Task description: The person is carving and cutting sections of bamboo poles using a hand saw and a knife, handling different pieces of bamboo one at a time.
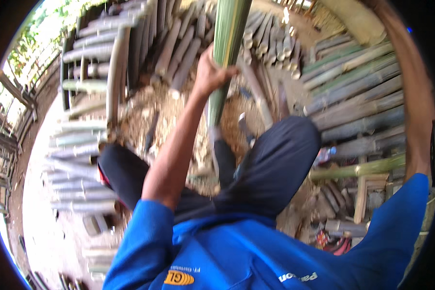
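A thick green bamboo pole (231, 29) stands upright in front of me, leaning slightly, its top running out past the upper edge. My left hand (211, 73) is wrapped round it partway up, the thumb lying across its face. The pole's lower end comes down between my legs, over pale wood chips (169, 113). My right forearm (415, 92) is raised high along the right rim; the hand at its end lies beyond the upper edge, so what it holds is hidden. A dark, narrow blade-like tool (151, 133) lies on the chips, blurred.
Stacked bamboo lengths (357, 101) lie on the right, beside a green pole (357, 170). More cut bamboo sections (79, 181) line the left side, near a bamboo frame (118, 72). Further pieces (183, 55) lie ahead. A plastic bottle (325, 154) is by my right knee.
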A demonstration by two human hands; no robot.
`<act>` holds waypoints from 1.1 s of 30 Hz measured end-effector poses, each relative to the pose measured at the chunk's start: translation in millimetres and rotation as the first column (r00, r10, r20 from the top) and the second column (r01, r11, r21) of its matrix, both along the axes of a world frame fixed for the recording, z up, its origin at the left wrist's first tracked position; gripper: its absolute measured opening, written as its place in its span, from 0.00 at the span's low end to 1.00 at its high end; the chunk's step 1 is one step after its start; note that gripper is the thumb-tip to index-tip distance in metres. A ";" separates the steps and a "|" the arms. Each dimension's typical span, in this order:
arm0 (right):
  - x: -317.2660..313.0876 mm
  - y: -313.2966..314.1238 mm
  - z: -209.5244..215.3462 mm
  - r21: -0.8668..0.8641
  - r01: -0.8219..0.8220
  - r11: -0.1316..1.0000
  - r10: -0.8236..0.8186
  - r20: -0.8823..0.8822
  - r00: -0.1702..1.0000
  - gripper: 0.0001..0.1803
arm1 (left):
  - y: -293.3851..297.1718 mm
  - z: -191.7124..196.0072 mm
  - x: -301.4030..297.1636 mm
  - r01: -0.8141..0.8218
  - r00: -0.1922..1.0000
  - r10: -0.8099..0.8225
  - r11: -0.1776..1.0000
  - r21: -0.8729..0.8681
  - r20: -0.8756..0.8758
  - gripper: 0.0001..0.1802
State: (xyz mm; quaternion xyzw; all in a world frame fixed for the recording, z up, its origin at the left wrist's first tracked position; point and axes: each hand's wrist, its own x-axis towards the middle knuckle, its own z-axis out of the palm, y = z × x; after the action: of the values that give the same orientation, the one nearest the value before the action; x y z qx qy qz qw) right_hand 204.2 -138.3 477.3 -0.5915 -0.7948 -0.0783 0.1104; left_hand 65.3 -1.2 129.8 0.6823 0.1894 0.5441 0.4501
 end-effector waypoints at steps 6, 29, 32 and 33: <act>-1.0 -45.9 56.5 0.198 -0.152 0.968 0.188 -0.176 0.966 0.64 | -19.7 -11.9 13.7 0.023 0.999 -0.021 0.995 -0.094 0.024 0.40; -16.9 -0.4 -33.7 -0.212 -0.108 0.971 0.049 -0.268 0.962 0.61 | -3.9 -16.6 15.8 -0.008 1.000 0.007 0.997 -0.077 -0.020 0.34; -7.3 -10.3 -32.0 -0.260 -0.119 0.958 0.051 -0.255 0.966 0.63 | -8.1 -22.4 13.8 -0.038 0.999 0.037 0.996 -0.085 -0.021 0.34; -2.5 -9.2 -39.9 -0.164 -0.065 0.984 0.018 -0.274 0.962 0.65 | -4.4 -24.4 8.6 -0.049 0.999 0.051 0.991 -0.121 0.013 0.32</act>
State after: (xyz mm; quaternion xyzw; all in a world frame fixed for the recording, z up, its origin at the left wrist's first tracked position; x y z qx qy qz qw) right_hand 201.7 -147.5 437.4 -0.5872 -0.7882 0.0744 0.1686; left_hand 73.9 -5.6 105.4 0.6445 0.2351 0.5483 0.4783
